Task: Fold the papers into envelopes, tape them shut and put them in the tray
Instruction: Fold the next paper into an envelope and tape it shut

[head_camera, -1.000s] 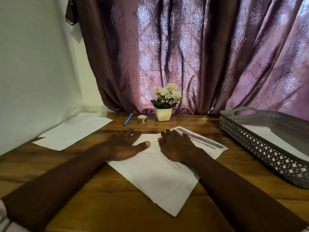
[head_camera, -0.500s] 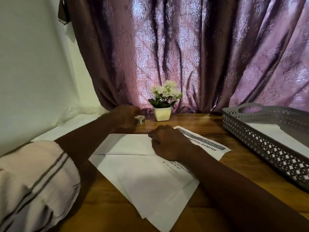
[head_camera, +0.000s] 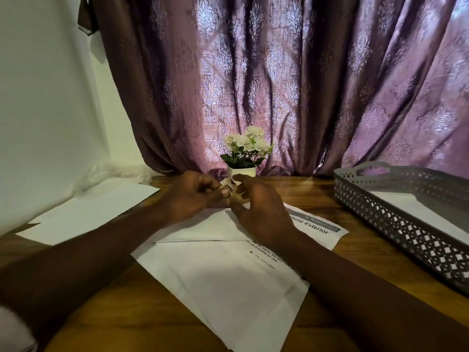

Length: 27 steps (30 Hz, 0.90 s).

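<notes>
On a wooden table (head_camera: 317,196), a grey lattice tray (head_camera: 380,191) at the right already holds one white envelope (head_camera: 411,209). Blank sheets (head_camera: 96,209) wait at the left, so most of the job appears to lie ahead. A folded paper (head_camera: 228,275) lies at centre, untaped. Above its far edge, the left hand (head_camera: 190,196) and right hand (head_camera: 261,212) meet, fingers curled, pinching a small tape roll (head_camera: 228,187) between them.

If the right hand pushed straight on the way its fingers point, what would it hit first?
Past the small beige tape roll it pinches with the left hand, the right hand would probably meet the small white pot of white flowers before the purple curtain; depth unclear.
</notes>
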Available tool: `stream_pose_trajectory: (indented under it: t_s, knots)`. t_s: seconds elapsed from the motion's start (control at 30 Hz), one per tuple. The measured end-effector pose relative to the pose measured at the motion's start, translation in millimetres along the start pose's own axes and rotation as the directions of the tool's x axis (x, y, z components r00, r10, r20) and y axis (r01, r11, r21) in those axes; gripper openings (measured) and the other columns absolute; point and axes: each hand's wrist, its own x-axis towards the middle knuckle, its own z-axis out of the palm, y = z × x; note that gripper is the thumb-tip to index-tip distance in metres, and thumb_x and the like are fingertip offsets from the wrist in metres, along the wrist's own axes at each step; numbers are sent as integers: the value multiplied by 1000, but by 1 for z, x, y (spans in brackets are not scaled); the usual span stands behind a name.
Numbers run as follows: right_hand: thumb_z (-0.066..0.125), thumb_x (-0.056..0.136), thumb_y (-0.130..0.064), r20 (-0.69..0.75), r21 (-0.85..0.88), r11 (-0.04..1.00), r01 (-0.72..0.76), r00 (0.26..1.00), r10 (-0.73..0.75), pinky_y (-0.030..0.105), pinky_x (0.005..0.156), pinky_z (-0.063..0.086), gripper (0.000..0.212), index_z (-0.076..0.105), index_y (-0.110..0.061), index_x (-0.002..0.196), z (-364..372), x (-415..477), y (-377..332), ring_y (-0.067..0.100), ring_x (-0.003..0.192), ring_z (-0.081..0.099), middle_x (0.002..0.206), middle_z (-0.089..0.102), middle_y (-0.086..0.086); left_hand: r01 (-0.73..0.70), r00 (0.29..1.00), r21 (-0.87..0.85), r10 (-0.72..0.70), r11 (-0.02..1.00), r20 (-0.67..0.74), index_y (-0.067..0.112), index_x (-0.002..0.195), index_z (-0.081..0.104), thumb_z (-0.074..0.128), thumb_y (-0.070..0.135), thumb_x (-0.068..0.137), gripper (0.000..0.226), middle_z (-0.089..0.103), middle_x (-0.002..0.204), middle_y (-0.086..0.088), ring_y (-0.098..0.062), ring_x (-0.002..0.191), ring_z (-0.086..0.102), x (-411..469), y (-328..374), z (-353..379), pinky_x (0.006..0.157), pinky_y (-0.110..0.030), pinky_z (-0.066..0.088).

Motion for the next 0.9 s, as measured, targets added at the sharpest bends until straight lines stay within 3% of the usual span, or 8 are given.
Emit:
stream_pose_trajectory:
  t_s: [0.07,0.13,0.27,0.33,0.53,0.67,0.8,0.9]
  knots:
    - [74,89,-30,-50,22,999,-30,998,31,38,86,57,46,65,-24,133,-1,0,1,15,97,66,110,73,-3,-51,999,-66,50,997,-15,21,86,81,82,21,82,5,79,84,-5,-9,73,66,-13,0,11,63,-25,53]
    - [77,88,-32,-75,8,999,-34,997,35,38,83,58,44,68,-26,131,-2,0,0,11,93,67,109,74,-6,-75,997,-29,74,997,-11,29,92,81,82,14,84,17,79,89,-5,-14,77,71,-17,-4,15,71,-33,58]
    - [76,88,-36,-152,18,1000,-16,988,19,38,75,59,36,73,-27,123,-8,-1,-4,8,87,69,106,76,-9,-101,993,-211,85,972,-83,34,83,82,66,-4,92,42,80,81,1,-10,71,74,-16,-6,19,65,-24,60]
    - [77,86,-34,-179,14,1000,-13,984,15,38,73,59,32,76,-27,117,-8,-1,-5,6,84,69,103,76,-10,-98,993,-254,78,962,-87,32,85,82,65,0,94,37,79,80,-6,-18,70,74,-18,-7,20,65,-33,62]
    - [81,84,-25,-186,72,997,-40,981,53,38,67,59,16,78,-23,100,-10,-3,-3,6,79,69,92,74,-11,-100,994,-291,85,951,-65,19,87,81,64,5,96,24,75,76,-17,-26,67,70,-16,-10,20,59,-27,58]
    - [82,84,-16,-170,214,974,-73,979,111,31,68,59,8,77,-22,88,-11,-3,-4,6,78,69,84,75,-9,-90,995,-190,81,978,-59,24,91,80,72,10,92,16,78,78,-8,-23,72,76,-17,-9,20,61,-25,58]
    - [77,89,-11,-112,279,953,-116,982,152,38,75,58,4,77,-14,86,-14,-3,-3,12,82,69,85,76,-2,-100,995,-67,99,993,-27,14,106,77,72,8,92,16,79,81,-2,-18,77,78,-18,-7,20,69,-35,63]
    - [72,93,-10,-78,327,932,-156,979,191,40,81,57,5,75,-9,89,-14,-3,-3,12,80,66,84,73,-1,-172,984,132,176,976,-13,18,111,75,72,11,91,22,79,86,7,-8,81,76,-18,-8,17,74,-34,63]
